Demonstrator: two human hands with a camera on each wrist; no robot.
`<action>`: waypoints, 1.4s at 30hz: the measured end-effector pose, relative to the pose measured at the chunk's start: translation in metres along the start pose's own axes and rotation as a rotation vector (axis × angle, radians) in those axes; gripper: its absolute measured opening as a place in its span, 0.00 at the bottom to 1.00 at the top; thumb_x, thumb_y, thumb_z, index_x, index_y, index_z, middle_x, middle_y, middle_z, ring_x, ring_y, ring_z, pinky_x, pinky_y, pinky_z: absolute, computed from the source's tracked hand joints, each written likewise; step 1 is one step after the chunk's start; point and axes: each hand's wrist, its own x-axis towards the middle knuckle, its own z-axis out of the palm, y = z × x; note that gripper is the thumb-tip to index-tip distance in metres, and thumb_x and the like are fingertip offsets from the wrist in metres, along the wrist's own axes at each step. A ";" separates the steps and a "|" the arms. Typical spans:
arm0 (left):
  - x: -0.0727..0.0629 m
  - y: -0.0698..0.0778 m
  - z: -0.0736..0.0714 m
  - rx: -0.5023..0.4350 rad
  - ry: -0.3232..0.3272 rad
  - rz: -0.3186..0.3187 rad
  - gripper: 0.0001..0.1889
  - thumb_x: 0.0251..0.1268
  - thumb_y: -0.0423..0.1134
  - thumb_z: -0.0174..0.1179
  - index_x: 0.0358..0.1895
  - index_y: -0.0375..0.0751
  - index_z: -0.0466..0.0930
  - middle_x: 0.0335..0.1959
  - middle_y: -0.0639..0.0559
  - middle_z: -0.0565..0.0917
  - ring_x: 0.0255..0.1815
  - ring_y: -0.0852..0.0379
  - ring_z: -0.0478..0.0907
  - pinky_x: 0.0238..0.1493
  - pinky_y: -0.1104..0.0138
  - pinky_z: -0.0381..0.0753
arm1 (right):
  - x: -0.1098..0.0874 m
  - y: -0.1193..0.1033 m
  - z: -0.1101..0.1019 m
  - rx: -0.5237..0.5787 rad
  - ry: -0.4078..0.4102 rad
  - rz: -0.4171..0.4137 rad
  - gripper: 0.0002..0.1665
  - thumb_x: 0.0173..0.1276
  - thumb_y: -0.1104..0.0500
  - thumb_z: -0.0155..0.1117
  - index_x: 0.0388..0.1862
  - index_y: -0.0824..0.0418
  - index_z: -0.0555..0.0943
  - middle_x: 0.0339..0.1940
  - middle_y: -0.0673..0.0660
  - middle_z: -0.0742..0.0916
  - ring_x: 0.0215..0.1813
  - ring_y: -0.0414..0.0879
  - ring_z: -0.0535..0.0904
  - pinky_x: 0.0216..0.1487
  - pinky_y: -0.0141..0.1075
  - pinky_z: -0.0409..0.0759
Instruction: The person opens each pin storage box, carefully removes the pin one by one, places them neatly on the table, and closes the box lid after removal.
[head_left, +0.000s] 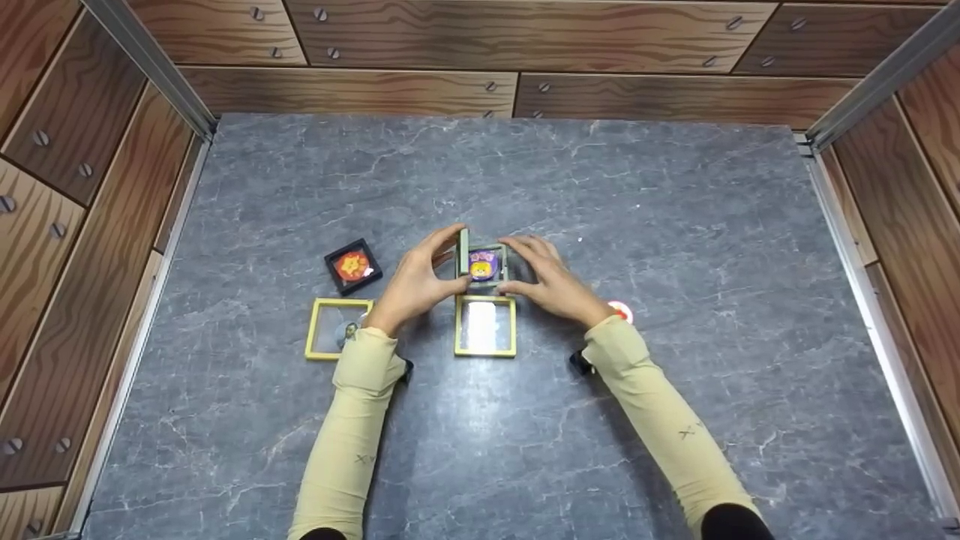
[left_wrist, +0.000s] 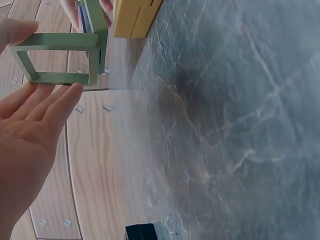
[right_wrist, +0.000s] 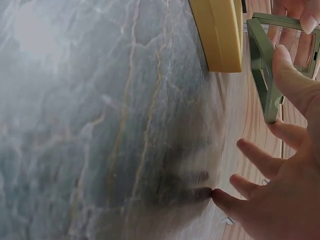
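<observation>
Grey marbled desk (head_left: 675,225), wood-print walls (head_left: 450,37). Green case (head_left: 464,259) sits between the hands, just beyond the yellow frame (head_left: 511,326). Left hand (head_left: 420,274) grips its upright leaf (head_left: 464,247), right hand (head_left: 551,279) the level leaf (head_left: 505,268) with purple badge (head_left: 483,265). Leaves roughly square; neither hand nearer.

Left forearm (head_left: 349,442) at lower left of centre in the head view, right forearm (head_left: 664,420) slanting across lower right, left hand (head_left: 421,279) near centre, right hand (head_left: 549,279) facing it, both pinching, thumbs (head_left: 453,285) lowermost, right outer fingers (right_wrist: 262,161) spread.
</observation>
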 end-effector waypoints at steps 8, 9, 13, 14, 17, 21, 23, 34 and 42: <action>0.002 -0.005 -0.002 -0.055 -0.011 -0.014 0.42 0.62 0.25 0.70 0.80 0.36 0.64 0.81 0.39 0.69 0.82 0.45 0.69 0.82 0.65 0.71 | 0.001 0.001 0.003 -0.045 -0.023 0.045 0.48 0.74 0.43 0.68 0.86 0.51 0.60 0.84 0.63 0.65 0.88 0.65 0.47 0.88 0.68 0.43; 0.003 -0.006 -0.002 -0.068 -0.013 -0.017 0.42 0.62 0.24 0.70 0.80 0.36 0.64 0.81 0.39 0.69 0.82 0.45 0.69 0.82 0.64 0.71 | 0.001 0.001 0.004 -0.051 -0.030 0.057 0.48 0.74 0.42 0.68 0.87 0.50 0.60 0.85 0.64 0.63 0.89 0.65 0.46 0.88 0.68 0.41; 0.002 -0.009 -0.002 -0.110 -0.024 -0.038 0.43 0.62 0.22 0.69 0.81 0.37 0.63 0.82 0.39 0.67 0.82 0.45 0.68 0.81 0.66 0.71 | 0.002 0.001 0.006 -0.068 -0.041 0.087 0.48 0.75 0.41 0.67 0.87 0.48 0.59 0.86 0.66 0.60 0.89 0.67 0.43 0.88 0.69 0.37; 0.002 -0.009 -0.002 -0.117 -0.026 -0.044 0.43 0.62 0.22 0.69 0.81 0.37 0.62 0.82 0.39 0.67 0.83 0.45 0.67 0.81 0.67 0.71 | 0.002 0.001 0.006 -0.071 -0.041 0.093 0.48 0.74 0.41 0.67 0.87 0.47 0.59 0.86 0.66 0.59 0.89 0.67 0.44 0.88 0.68 0.38; 0.002 -0.011 -0.002 -0.121 -0.036 -0.058 0.43 0.63 0.22 0.68 0.81 0.36 0.61 0.83 0.40 0.66 0.83 0.46 0.66 0.80 0.69 0.72 | 0.002 0.002 0.007 -0.080 -0.036 0.096 0.48 0.74 0.41 0.69 0.87 0.47 0.60 0.86 0.66 0.59 0.88 0.68 0.45 0.88 0.68 0.38; 0.003 -0.013 0.000 -0.131 -0.051 -0.070 0.43 0.62 0.20 0.67 0.81 0.34 0.60 0.83 0.38 0.65 0.84 0.45 0.65 0.80 0.68 0.71 | 0.003 0.003 0.007 -0.087 -0.041 0.107 0.48 0.74 0.41 0.68 0.87 0.46 0.60 0.87 0.65 0.57 0.89 0.67 0.44 0.88 0.67 0.38; 0.004 -0.013 0.001 -0.141 -0.053 -0.073 0.43 0.62 0.20 0.67 0.81 0.33 0.60 0.83 0.37 0.65 0.84 0.44 0.64 0.81 0.68 0.70 | 0.003 0.003 0.008 -0.091 -0.045 0.113 0.48 0.74 0.40 0.68 0.87 0.45 0.59 0.88 0.64 0.57 0.89 0.66 0.43 0.88 0.66 0.37; 0.004 -0.012 0.003 -0.152 -0.048 -0.101 0.44 0.60 0.19 0.67 0.80 0.33 0.60 0.83 0.37 0.65 0.84 0.45 0.64 0.83 0.65 0.67 | 0.006 -0.001 0.007 -0.122 -0.070 0.154 0.47 0.72 0.41 0.69 0.86 0.46 0.62 0.89 0.62 0.55 0.90 0.65 0.42 0.88 0.67 0.37; 0.003 -0.012 0.002 -0.197 -0.050 -0.113 0.42 0.59 0.16 0.65 0.78 0.37 0.63 0.83 0.40 0.66 0.85 0.47 0.64 0.82 0.68 0.69 | 0.006 -0.003 0.005 -0.173 -0.105 0.164 0.45 0.70 0.43 0.72 0.83 0.47 0.67 0.90 0.61 0.54 0.91 0.63 0.40 0.89 0.68 0.39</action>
